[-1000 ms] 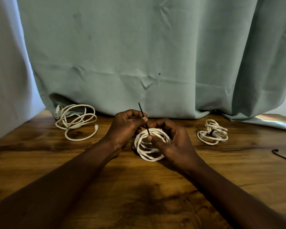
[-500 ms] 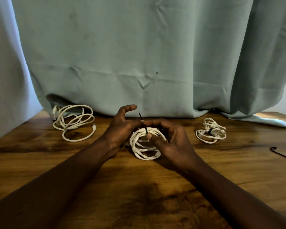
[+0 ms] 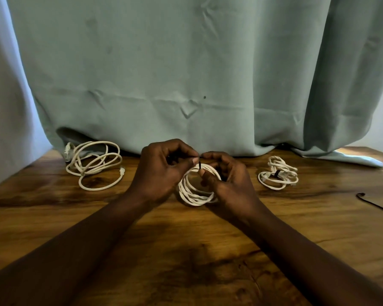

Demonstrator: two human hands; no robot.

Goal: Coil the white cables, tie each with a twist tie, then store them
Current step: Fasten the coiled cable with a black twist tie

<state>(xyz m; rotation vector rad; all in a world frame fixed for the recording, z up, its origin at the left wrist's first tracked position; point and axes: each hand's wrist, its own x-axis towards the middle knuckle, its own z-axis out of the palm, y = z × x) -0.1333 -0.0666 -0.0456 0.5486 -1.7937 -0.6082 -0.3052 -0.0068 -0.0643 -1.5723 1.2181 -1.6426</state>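
A coiled white cable (image 3: 194,193) stands on edge at the middle of the wooden table (image 3: 186,250), between my two hands. A black twist tie (image 3: 199,165) wraps over the top of the coil. My left hand (image 3: 161,173) pinches one end of the tie with thumb and forefinger. My right hand (image 3: 228,184) holds the coil from the right, its fingertips at the tie's other end. A loose white cable (image 3: 93,164) lies at the back left. A tied white cable (image 3: 278,173) with a black tie lies at the back right.
A pale green curtain (image 3: 186,74) hangs along the back edge of the table and spills onto it at the right. Another black twist tie (image 3: 374,203) lies near the table's right edge.
The tie's free end, which stuck up above the coil, is now bent down over it. My left fingers have closed onto the tie, and both hands have drawn together at the coil's top.
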